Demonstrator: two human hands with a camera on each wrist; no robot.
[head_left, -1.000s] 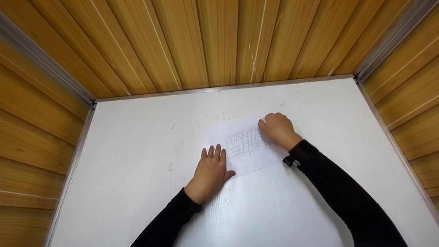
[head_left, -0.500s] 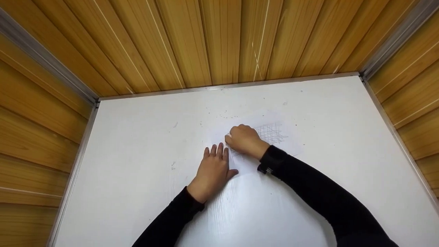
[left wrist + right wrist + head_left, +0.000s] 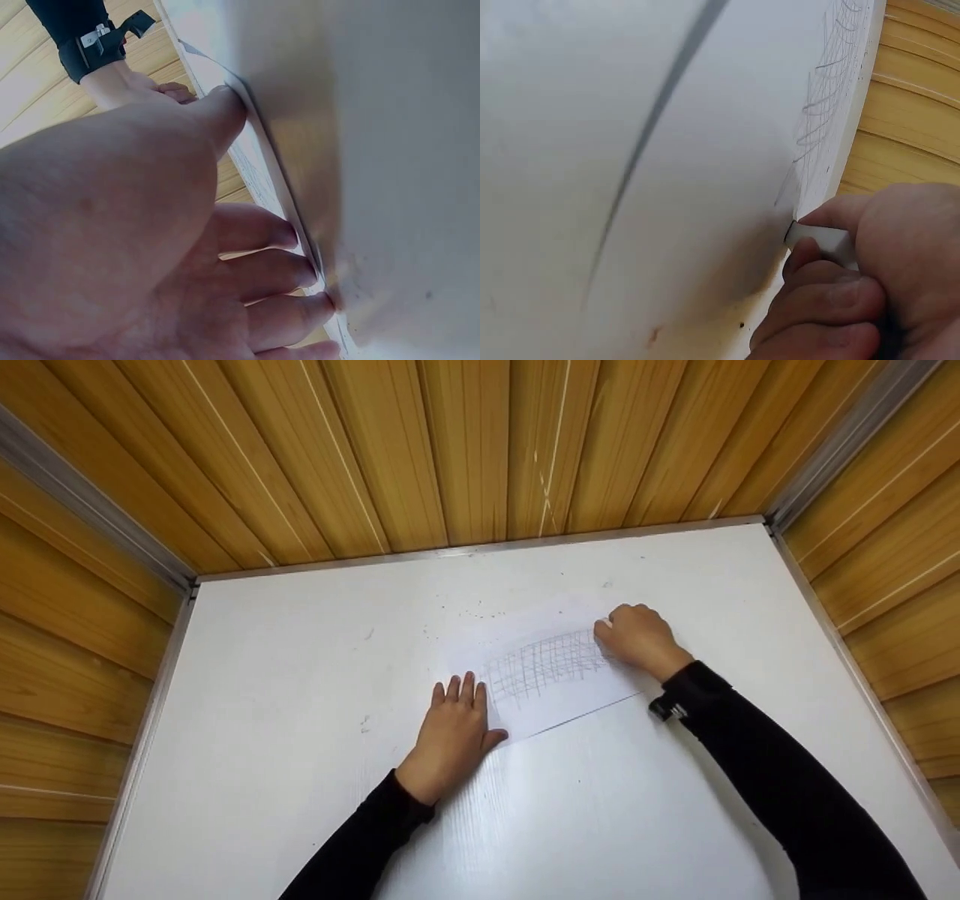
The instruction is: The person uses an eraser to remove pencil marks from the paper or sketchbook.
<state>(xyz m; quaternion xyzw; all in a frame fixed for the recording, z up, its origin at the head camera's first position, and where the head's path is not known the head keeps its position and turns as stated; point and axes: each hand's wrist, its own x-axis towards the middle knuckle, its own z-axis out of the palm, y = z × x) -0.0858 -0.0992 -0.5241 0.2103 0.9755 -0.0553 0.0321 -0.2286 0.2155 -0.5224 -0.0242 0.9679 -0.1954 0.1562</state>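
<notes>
A sheet of white paper lies on the white table, marked with a grid of crossing grey pencil lines. My left hand rests on the paper's left edge, fingers straight and thumb out to the side. At the right end of the grid, my right hand pinches a small white eraser between thumb and curled fingers. In the right wrist view the eraser's end touches the paper. Most of the eraser is hidden by the hand in the head view.
The white table has small dark crumbs and smudges beyond and left of the paper. Wood-look panels wall it at the back and both sides. In the right wrist view, the paper's near edge stands slightly off the table with a shadow.
My right hand swept left across the grid to near the left hand, then back out to the right end. The left hand has stayed in place on the paper.
</notes>
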